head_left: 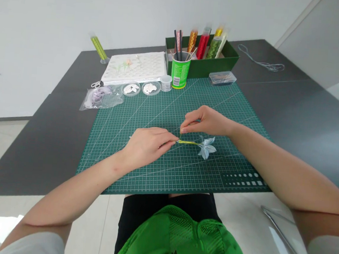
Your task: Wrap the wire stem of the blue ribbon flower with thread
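Note:
A pale blue artificial flower (206,147) with pointed petals lies sideways above the green cutting mat (153,173), its head toward the right. Its stem (189,142) is yellow-green and runs left into the fingertips of my left hand (152,143), which pinches its end. Just above that end, my right hand (204,121) is closed in a pinch on a thin yellowish thread (180,136) that reaches down to the stem. A thin white tip (130,137) shows left of my left hand; I cannot tell whether it belongs to the stem.
Behind the mat stand a green cup (180,74) of sticks and a dark green box (200,68) of thread spools. Farther left are a white foam board (136,66), two dishes (151,88) of white pieces, a plastic bag (102,97) and small scissors (96,84). A clear case (222,78) lies right.

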`<state>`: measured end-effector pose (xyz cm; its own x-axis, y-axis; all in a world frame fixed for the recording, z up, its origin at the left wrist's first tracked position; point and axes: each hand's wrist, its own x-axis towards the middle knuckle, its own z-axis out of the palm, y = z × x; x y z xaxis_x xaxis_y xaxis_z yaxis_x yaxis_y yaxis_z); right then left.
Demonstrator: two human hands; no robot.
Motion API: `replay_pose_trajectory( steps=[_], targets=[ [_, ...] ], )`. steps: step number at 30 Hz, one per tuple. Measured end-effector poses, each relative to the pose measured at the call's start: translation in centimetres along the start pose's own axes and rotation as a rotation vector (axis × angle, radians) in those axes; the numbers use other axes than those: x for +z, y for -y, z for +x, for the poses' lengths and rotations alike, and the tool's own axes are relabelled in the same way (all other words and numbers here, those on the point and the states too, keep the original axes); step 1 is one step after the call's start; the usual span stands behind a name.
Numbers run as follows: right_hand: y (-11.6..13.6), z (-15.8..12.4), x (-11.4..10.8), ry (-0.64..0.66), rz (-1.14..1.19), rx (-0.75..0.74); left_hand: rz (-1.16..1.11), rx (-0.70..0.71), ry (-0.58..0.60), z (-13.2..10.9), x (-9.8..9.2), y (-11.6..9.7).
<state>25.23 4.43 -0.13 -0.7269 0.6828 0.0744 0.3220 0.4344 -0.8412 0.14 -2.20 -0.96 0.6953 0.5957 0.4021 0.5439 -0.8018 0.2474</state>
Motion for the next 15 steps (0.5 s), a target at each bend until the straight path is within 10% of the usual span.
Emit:
replay_pose_trajectory(
  steps=[11,15],
  targets=[
    [0.01,0.36,0.82,-0.022,0.322,0.165,-0.001,0.012,-0.052,-0.03,-0.67,-0.1],
    [-0.52,0.42,0.49,-0.226,0.307,0.187,-0.048,-0.051,-0.062,0.1,-0.78,-0.18]
  ],
)
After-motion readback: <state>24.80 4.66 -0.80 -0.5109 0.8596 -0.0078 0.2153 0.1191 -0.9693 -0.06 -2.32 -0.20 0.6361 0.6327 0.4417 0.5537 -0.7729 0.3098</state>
